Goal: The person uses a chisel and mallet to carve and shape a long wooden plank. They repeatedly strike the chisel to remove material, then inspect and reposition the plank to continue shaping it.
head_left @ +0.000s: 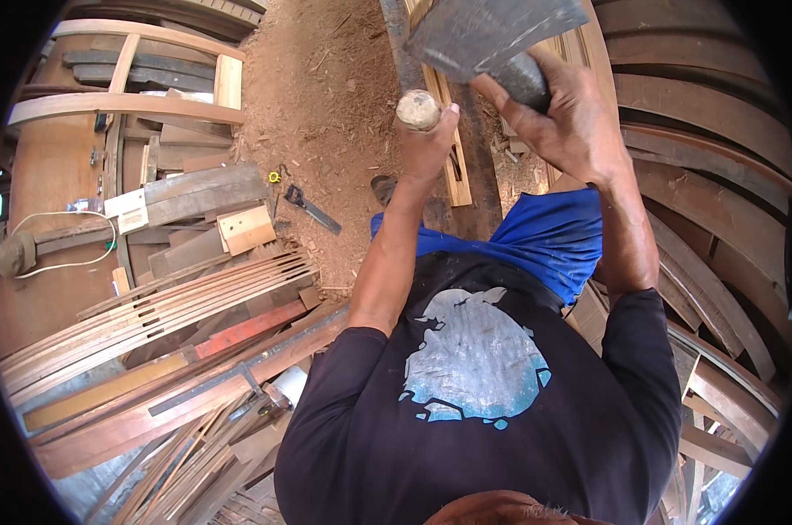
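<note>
My left hand [428,142] is closed around a wooden handle [418,109] whose round, pale butt end points up at me. My right hand [564,109] grips the same tool higher up, just under its broad grey metal head [483,31], which looks like an axe or adze blade raised near the top of the view. Under the hands lies a long pale wooden plank [455,162] on the sawdust ground. My dark shirt and blue shorts fill the lower middle.
A hand saw [311,208] lies on the sawdust floor [317,96]. Stacked planks and thin strips [151,315] pile up at left, with a curved wooden frame [125,103] above. Curved boards [719,175] line the right side.
</note>
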Tool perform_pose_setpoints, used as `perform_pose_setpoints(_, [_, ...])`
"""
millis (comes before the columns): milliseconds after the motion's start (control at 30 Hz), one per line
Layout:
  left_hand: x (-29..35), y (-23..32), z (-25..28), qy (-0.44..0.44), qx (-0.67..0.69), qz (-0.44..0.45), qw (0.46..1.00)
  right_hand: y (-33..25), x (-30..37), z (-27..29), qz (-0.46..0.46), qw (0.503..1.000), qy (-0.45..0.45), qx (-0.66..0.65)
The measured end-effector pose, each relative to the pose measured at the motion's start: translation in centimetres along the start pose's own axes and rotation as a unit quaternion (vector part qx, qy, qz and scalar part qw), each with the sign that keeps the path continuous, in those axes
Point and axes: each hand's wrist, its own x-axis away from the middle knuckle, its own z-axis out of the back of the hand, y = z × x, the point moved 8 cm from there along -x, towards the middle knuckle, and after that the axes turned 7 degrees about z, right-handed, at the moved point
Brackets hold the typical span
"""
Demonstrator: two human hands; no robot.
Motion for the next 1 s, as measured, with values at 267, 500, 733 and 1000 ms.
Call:
perform_pose_setpoints(267, [0.6, -1.4, 2.0, 0.021, 0.006, -0.016, 1.0, 4.1, -1.5, -6.1, 0.128, 0.964, -0.081, 0.22])
perform_pose_setpoints(500, [1.2, 0.4, -0.2, -0.005, -0.04, -0.002, 0.999, 0.8, -2.7, -3.3, 0.035, 0.991, -0.061, 0.115])
perform_pose_setpoints(733, [2.3, 3.5, -1.5, -0.053, -0.272, -0.265, 0.923, 4.7, -1.6, -5.2, 0.018, 0.967, -0.154, 0.201])
perform_pose_setpoints(1000, [-0.7, -0.3, -2.6, -0.072, -0.116, -0.023, 0.99, -2.0, -1.3, 0.6, 0.054, 0.996, 0.067, -0.022])
